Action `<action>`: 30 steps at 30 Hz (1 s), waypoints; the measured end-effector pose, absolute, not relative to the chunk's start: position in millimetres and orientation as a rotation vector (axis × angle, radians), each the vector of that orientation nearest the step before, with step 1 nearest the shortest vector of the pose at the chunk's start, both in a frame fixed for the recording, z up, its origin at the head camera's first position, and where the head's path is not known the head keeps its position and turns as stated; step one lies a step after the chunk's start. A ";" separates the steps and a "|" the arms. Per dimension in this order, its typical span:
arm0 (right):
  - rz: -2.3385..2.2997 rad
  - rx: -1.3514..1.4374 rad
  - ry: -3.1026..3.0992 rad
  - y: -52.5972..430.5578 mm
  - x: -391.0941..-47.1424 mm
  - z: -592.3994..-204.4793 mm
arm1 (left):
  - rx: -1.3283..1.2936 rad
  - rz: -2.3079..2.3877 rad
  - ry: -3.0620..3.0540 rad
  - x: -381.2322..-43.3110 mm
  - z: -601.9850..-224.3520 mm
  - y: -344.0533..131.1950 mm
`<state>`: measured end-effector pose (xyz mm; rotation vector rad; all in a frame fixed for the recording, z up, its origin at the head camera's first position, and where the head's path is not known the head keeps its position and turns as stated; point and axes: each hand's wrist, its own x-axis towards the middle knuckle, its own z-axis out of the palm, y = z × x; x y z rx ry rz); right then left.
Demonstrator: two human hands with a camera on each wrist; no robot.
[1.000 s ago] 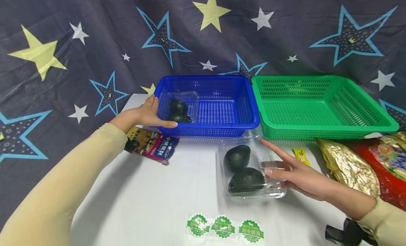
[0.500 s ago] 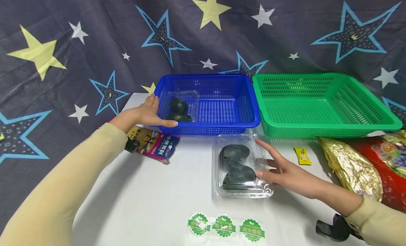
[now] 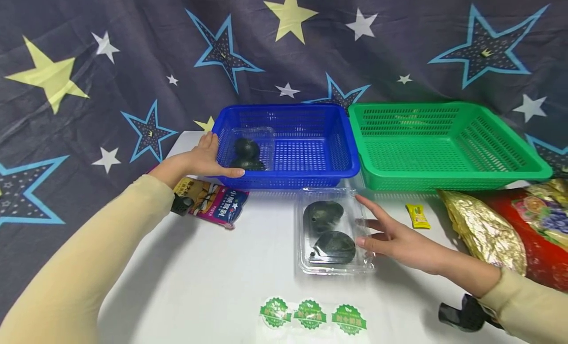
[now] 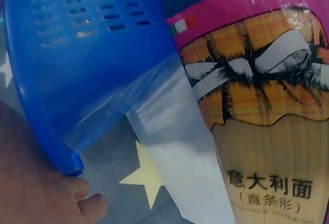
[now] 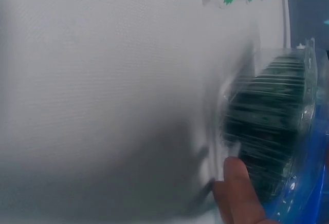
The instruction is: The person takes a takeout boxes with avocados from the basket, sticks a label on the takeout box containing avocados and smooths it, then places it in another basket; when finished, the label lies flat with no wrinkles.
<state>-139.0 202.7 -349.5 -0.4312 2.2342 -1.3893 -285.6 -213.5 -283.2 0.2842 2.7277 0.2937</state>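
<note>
In the head view my left hand [image 3: 200, 158] rests on the left end of the blue basket [image 3: 286, 180], its thumb lying along the front rim. Inside that basket, at the left, is a clear plastic box [image 3: 265, 137] with two dark avocados [image 3: 246, 149]. In front of the basket on the table lies a second clear clamshell box [image 3: 339, 271], also with two dark avocados [image 3: 334, 247], its lid over them. My right hand [image 3: 399, 243] touches this box's right side, index finger stretched towards its back corner. The right wrist view shows fingertips [image 5: 236, 170] against the box wall.
A green basket [image 3: 452, 183] stands right of the blue one. A pasta packet [image 3: 213, 201] lies under my left forearm. To the right are a small yellow packet [image 3: 418, 216] and gold and red bags [image 3: 488, 230]. Green round stickers [image 3: 309, 314] lie at the front.
My right hand and the front clamshell box have shifted left, and the box has squared up to the blue basket. The left hand stays on the basket.
</note>
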 end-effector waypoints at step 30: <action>-1.644 -0.265 2.142 182.4 -205.9 -365.5 | 0.345 1.203 2.369 -133.9 -353.4 -66.1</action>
